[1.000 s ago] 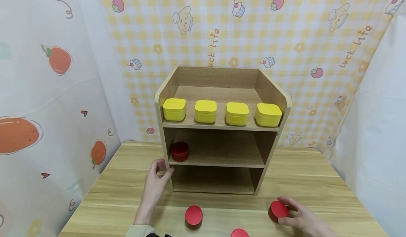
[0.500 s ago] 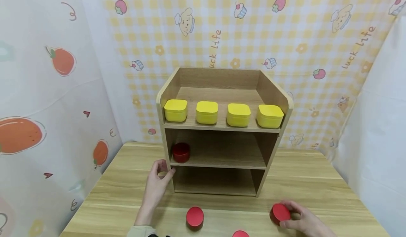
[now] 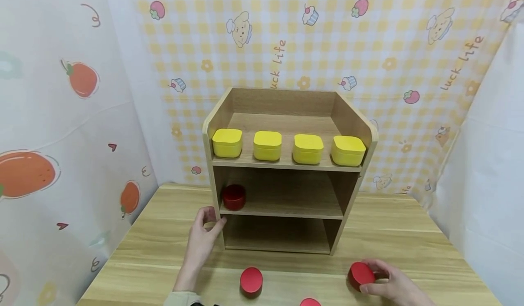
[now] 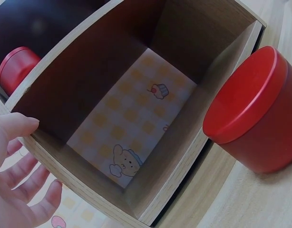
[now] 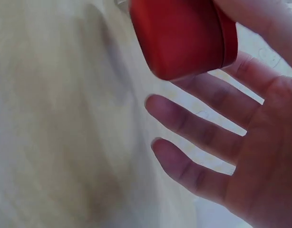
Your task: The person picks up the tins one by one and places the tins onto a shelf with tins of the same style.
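Note:
In the head view my left hand is at the left side panel of a small wooden shelf. The left wrist view has its thumb at the panel's edge and the fingers around the outer side. At the right, my right hand holds a red round tin between thumb and fingers. This tin leans a little in the grip; whether it touches the tabletop I cannot tell. Another red tin stands at the left end of the middle compartment.
Two more red tins, one before the shelf and one cut off by the lower frame edge, are on the wooden table. Several yellow lidded boxes line the top shelf. A patterned cloth hangs behind.

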`<state>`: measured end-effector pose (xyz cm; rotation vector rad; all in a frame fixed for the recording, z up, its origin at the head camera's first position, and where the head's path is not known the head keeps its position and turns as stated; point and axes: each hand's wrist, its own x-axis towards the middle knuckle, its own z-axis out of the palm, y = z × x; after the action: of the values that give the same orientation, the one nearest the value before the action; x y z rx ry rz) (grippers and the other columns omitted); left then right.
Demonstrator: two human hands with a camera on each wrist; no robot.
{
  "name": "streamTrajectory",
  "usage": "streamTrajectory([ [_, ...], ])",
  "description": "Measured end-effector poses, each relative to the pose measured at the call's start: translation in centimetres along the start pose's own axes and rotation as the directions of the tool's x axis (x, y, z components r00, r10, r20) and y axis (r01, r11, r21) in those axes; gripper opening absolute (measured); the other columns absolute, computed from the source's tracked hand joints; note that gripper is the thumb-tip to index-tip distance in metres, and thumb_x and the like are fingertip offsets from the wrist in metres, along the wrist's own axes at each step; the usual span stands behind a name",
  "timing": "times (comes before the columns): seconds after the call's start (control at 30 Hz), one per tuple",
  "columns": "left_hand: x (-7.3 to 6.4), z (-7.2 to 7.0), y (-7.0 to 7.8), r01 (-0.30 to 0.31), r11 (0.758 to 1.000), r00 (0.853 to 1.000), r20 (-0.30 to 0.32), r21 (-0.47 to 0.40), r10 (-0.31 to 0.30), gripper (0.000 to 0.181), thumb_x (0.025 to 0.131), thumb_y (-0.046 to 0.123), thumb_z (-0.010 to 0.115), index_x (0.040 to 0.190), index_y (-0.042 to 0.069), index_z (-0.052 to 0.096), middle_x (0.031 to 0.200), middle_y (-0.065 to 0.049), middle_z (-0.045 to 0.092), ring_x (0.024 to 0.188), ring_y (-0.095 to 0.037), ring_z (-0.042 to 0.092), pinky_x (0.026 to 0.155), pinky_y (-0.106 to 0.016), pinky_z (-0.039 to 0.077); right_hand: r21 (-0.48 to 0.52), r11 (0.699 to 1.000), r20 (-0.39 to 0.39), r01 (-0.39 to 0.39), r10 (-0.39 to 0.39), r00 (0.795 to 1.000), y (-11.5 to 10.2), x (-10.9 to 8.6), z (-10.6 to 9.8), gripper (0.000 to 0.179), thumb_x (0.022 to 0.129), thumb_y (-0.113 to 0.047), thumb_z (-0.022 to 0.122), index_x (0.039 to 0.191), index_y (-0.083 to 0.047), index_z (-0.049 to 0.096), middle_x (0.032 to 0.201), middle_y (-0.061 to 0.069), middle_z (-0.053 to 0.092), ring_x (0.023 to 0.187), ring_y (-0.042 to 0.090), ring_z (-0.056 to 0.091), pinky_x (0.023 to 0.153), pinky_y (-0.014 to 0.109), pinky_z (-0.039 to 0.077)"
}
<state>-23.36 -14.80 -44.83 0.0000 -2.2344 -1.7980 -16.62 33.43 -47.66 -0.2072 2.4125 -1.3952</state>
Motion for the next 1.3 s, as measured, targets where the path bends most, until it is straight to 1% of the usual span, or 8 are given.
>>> streamTrajectory([
  [0.1, 0.0, 0.0, -0.1, 0.000, 1.000, 1.000, 0.001, 0.000, 0.000, 0.035, 0.091, 0.015, 0.071, 0.119, 0.006, 0.052, 0.111, -0.011, 0.055, 0.107, -0.019, 0.050, 0.083, -0.025, 0.049, -0.035, 0.999, 0.003, 0.014, -0.013, 1.000, -0.9, -0.3, 0.0, 0.058, 0.087, -0.017, 0.073, 0.133, 0.009, 0.049, 0.113, 0.011, 0.060, 0.099, 0.018, 0.054, 0.077, 0.033, 0.044],
  [0.23, 0.0, 0.0, -0.1, -0.003, 1.000, 1.000, 0.002, 0.006, 0.003, 0.035, 0.091, 0.015, 0.071, 0.119, 0.006, 0.052, 0.111, -0.011, 0.055, 0.107, -0.019, 0.050, 0.082, -0.024, 0.049, -0.073, 0.990, -0.008, 0.117, -0.118, 0.993, -2.5, -0.6, 0.0, 0.051, 0.089, -0.017, 0.072, 0.130, 0.006, 0.053, 0.109, 0.007, 0.062, 0.095, 0.009, 0.055, 0.073, 0.029, 0.045],
  [0.37, 0.1, 0.1, -0.1, -0.004, 1.000, 1.000, 0.007, 0.004, 0.004, 0.035, 0.091, 0.015, 0.071, 0.119, 0.006, 0.052, 0.111, -0.011, 0.055, 0.107, -0.020, 0.050, 0.082, -0.025, 0.049, -0.157, 0.955, -0.055, 0.253, -0.264, 0.963, -4.0, -1.0, 0.1, 0.047, 0.087, -0.015, 0.073, 0.128, 0.003, 0.056, 0.104, 0.000, 0.065, 0.094, 0.006, 0.058, 0.072, 0.026, 0.047],
  [0.47, 0.1, 0.1, 0.0, 0.000, 1.000, 1.000, 0.009, 0.002, 0.000, 0.034, 0.091, 0.014, 0.071, 0.118, 0.006, 0.052, 0.111, -0.011, 0.055, 0.106, -0.020, 0.050, 0.082, -0.025, 0.049, -0.188, 0.935, -0.087, 0.300, -0.320, 0.943, -5.3, -1.1, 0.3, 0.047, 0.085, -0.015, 0.076, 0.125, 0.001, 0.058, 0.104, -0.002, 0.067, 0.094, 0.007, 0.060, 0.073, 0.026, 0.050],
  [0.57, 0.1, 0.2, 0.0, 0.003, 1.000, 1.000, 0.009, -0.002, -0.003, 0.034, 0.091, 0.013, 0.070, 0.118, 0.006, 0.052, 0.111, -0.011, 0.055, 0.107, -0.020, 0.050, 0.082, -0.024, 0.049, -0.200, 0.926, -0.099, 0.321, -0.345, 0.934, -6.7, -1.0, 0.4, 0.048, 0.083, -0.017, 0.079, 0.124, 0.000, 0.060, 0.104, -0.002, 0.067, 0.093, 0.008, 0.060, 0.073, 0.026, 0.051],
  [0.97, 0.0, 0.0, 0.0, 0.000, 1.000, 1.000, 0.007, 0.010, 0.000, 0.034, 0.091, 0.015, 0.070, 0.119, 0.006, 0.051, 0.111, -0.011, 0.055, 0.107, -0.018, 0.049, 0.083, -0.023, 0.049, -0.224, 0.926, 0.028, 0.305, -0.307, 0.951, -13.3, 1.8, 2.2, 0.052, 0.080, -0.029, 0.081, 0.124, -0.012, 0.061, 0.100, -0.002, 0.065, 0.091, 0.013, 0.060, 0.074, 0.028, 0.050],
  [1.13, -0.1, -0.1, 0.0, 0.004, 1.000, 1.000, 0.012, 0.003, -0.004, 0.034, 0.092, 0.017, 0.070, 0.118, 0.007, 0.052, 0.111, -0.010, 0.054, 0.107, -0.018, 0.049, 0.083, -0.024, 0.048, -0.221, 0.911, 0.090, 0.347, -0.335, 0.938, -15.3, 3.3, 3.2, 0.053, 0.078, -0.032, 0.083, 0.122, -0.013, 0.062, 0.097, -0.005, 0.065, 0.090, 0.013, 0.061, 0.074, 0.028, 0.050],
  [1.3, 0.0, -0.1, 0.0, 0.002, 1.000, 1.000, 0.009, 0.009, -0.002, 0.033, 0.092, 0.017, 0.070, 0.118, 0.007, 0.052, 0.111, -0.009, 0.055, 0.107, -0.018, 0.049, 0.084, -0.024, 0.048, -0.215, 0.890, 0.105, 0.402, -0.388, 0.916, -17.2, 4.8, 4.0, 0.056, 0.077, -0.035, 0.084, 0.122, -0.012, 0.063, 0.098, -0.007, 0.066, 0.091, 0.014, 0.062, 0.077, 0.031, 0.052],
])
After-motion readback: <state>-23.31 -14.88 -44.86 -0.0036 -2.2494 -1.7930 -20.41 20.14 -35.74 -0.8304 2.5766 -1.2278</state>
